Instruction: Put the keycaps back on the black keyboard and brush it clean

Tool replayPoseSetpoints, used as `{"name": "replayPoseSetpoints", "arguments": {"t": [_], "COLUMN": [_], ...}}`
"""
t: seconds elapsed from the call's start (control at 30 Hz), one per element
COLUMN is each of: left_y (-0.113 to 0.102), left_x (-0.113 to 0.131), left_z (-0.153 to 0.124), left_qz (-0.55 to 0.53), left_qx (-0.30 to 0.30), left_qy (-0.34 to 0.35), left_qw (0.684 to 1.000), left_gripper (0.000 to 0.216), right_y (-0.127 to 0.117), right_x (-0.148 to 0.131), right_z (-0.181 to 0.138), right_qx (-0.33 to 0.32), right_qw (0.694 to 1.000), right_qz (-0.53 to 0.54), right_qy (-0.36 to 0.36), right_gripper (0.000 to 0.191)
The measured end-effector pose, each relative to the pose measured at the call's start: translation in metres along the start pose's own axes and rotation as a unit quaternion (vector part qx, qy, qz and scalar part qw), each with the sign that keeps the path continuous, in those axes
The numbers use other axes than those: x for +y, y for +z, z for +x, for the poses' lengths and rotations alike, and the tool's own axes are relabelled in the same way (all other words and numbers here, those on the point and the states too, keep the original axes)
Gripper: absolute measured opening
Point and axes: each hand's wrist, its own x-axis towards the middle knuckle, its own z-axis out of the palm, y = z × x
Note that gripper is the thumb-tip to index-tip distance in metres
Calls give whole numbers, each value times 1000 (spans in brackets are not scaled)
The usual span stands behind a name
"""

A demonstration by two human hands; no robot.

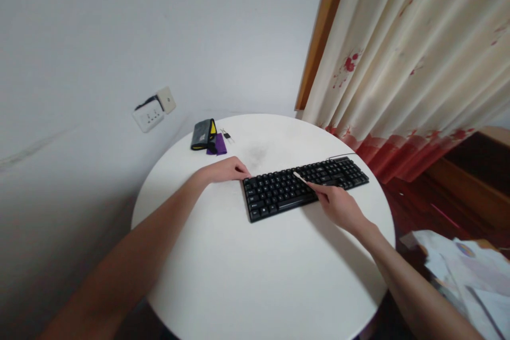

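Note:
A black keyboard lies slanted across a round white table. My left hand rests at the keyboard's left end, fingers curled against its top corner. My right hand lies over the front middle of the keyboard and pinches a thin white stick-like tool. The tool's tip touches the keys near the middle.
A grey-and-yellow pouch sits on a purple cloth at the table's far edge, with a small metal tool beside it. A wall socket is at left. A flowered curtain hangs at right. Papers lie at lower right.

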Motion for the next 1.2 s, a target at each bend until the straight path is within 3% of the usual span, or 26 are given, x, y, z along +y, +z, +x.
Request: {"name": "replayPoseSetpoints", "arguments": {"t": [0.57, 1.2], "left_y": [1, 0], "left_x": [-3, -2], "left_z": [0, 1], "left_qz": [-4, 4], "left_qx": [-1, 0], "left_qy": [5, 3], "left_qw": [1000, 1000], "left_gripper": [27, 28], "right_y": [-9, -31], "right_x": [25, 35], "right_z": [-51, -70], "right_qx": [-17, -34], "right_qw": [999, 998], "right_qz": [-2, 29], "right_qy": [39, 37], "right_gripper": [44, 44]}}
